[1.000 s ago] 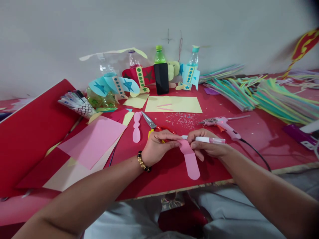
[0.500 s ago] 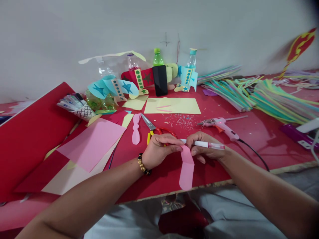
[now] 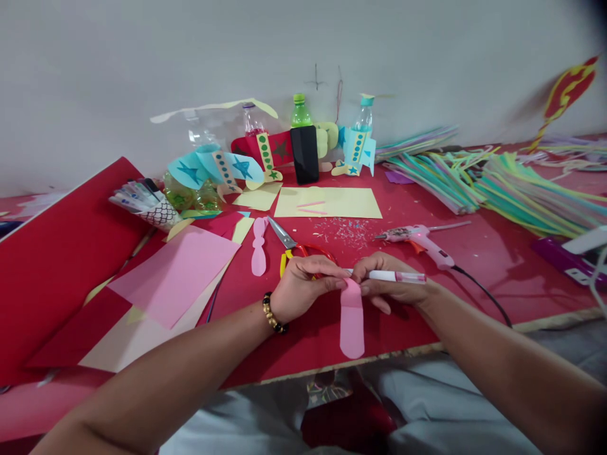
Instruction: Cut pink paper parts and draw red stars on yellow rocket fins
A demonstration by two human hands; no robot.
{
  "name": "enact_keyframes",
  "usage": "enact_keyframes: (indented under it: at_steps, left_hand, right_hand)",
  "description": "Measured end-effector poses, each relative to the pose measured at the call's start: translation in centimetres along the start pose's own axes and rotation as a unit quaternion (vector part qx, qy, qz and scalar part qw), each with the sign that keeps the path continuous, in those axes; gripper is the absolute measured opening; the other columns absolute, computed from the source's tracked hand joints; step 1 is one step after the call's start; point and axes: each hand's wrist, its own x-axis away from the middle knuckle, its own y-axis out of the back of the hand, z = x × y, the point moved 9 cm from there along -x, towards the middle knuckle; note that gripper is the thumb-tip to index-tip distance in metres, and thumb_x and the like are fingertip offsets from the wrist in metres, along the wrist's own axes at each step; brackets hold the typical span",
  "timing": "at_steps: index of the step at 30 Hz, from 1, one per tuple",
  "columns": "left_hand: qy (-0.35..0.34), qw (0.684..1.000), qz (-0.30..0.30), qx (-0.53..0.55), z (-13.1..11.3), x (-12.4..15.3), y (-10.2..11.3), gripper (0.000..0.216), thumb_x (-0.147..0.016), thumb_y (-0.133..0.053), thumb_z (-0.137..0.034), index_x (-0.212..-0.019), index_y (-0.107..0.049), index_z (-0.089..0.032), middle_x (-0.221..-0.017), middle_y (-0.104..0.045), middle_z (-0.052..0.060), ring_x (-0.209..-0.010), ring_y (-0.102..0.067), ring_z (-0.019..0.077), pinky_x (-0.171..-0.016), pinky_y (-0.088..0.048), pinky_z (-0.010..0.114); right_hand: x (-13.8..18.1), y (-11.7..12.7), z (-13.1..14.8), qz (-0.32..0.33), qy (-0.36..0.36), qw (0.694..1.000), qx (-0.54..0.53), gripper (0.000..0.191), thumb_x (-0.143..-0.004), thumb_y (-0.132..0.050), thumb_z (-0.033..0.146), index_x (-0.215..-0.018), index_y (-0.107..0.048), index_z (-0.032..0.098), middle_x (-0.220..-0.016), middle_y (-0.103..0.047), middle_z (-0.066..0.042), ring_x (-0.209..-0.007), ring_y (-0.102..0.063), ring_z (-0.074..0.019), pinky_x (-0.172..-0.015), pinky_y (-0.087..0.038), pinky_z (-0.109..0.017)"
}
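Note:
My left hand, with a bead bracelet at the wrist, pinches the top of a pink paper cut-out that hangs down over the red table. My right hand also grips the cut-out's top, and it holds a white marker lying sideways. Just behind my left hand lie scissors with red and yellow handles. A second pink cut-out lies flat to their left.
A pink glue gun with a black cord lies behind my right hand. Yellow paper, decorated bottles and a black phone stand at the back. Pink and red sheets cover the left; stacks of coloured strips fill the right.
The pink cut-out has swung from slanting right to hanging nearly straight down between my hands. The hands have stayed almost in place.

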Motion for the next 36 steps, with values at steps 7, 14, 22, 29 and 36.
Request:
enact_keyframes:
  at_steps: [7, 14, 22, 29, 36]
  left_hand:
    - [-0.096, 0.986, -0.011, -0.135, -1.9, 0.0, 0.2, 0.022, -0.077, -0.078, -0.021, -0.098, -0.077, -0.024, -0.097, -0.069, 0.006, -0.091, -0.064, 0.0161, -0.084, -0.052, 0.029]
    - [-0.201, 0.935, -0.017, -0.293, -3.1, 0.7, -0.5, 0.009, -0.083, -0.072, -0.025, -0.090, -0.077, -0.025, -0.095, -0.066, 0.006, -0.088, -0.058, 0.0161, -0.077, -0.049, 0.031]
    - [-0.259, 0.879, 0.044, -0.398, -3.4, 1.2, -2.0, 0.018, -0.091, -0.057, -0.016, -0.081, -0.071, -0.019, -0.089, -0.071, 0.005, -0.080, -0.058, 0.0141, -0.076, -0.046, 0.029]
    - [-0.234, 0.838, 0.135, -0.474, -1.9, 1.8, -3.6, 0.023, -0.096, -0.048, -0.016, -0.083, -0.068, -0.018, -0.090, -0.073, 0.005, -0.086, -0.062, 0.0158, -0.080, -0.044, 0.030]
    - [-0.184, 0.797, 0.195, -0.541, -0.1, 2.2, -4.6, 0.025, -0.097, -0.046, -0.018, -0.080, -0.064, -0.017, -0.081, -0.071, 0.004, -0.086, -0.062, 0.0169, -0.078, -0.041, 0.030]
  right_hand:
    - [0.0, 1.4, 1.3, -0.088, 0.055, 0.994, 0.045, 0.025, -0.080, -0.069, 0.037, -0.083, -0.055, 0.016, -0.041, -0.056, 0.006, -0.032, -0.045, -0.0058, -0.038, -0.027, -0.016]
    - [-0.2, 2.4, 0.9, -0.138, 0.061, 0.986, 0.077, 0.018, -0.083, -0.064, 0.033, -0.085, -0.053, 0.018, -0.042, -0.055, 0.007, -0.034, -0.044, -0.0068, -0.039, -0.028, -0.017]
    - [0.0, 2.9, 1.6, -0.178, 0.041, 0.972, 0.151, 0.010, -0.083, -0.056, 0.027, -0.083, -0.049, 0.020, -0.043, -0.056, 0.007, -0.034, -0.042, -0.0076, -0.037, -0.031, -0.017]
    - [0.4, 3.4, 2.3, -0.223, 0.028, 0.949, 0.219, 0.009, -0.079, -0.055, 0.024, -0.078, -0.046, 0.022, -0.045, -0.054, 0.007, -0.036, -0.043, -0.0083, -0.037, -0.033, -0.018]
    - [0.2, 3.4, 2.3, -0.218, 0.050, 0.929, 0.295, 0.015, -0.077, -0.064, 0.028, -0.080, -0.053, 0.019, -0.051, -0.052, 0.006, -0.046, -0.046, -0.0096, -0.045, -0.032, -0.021]
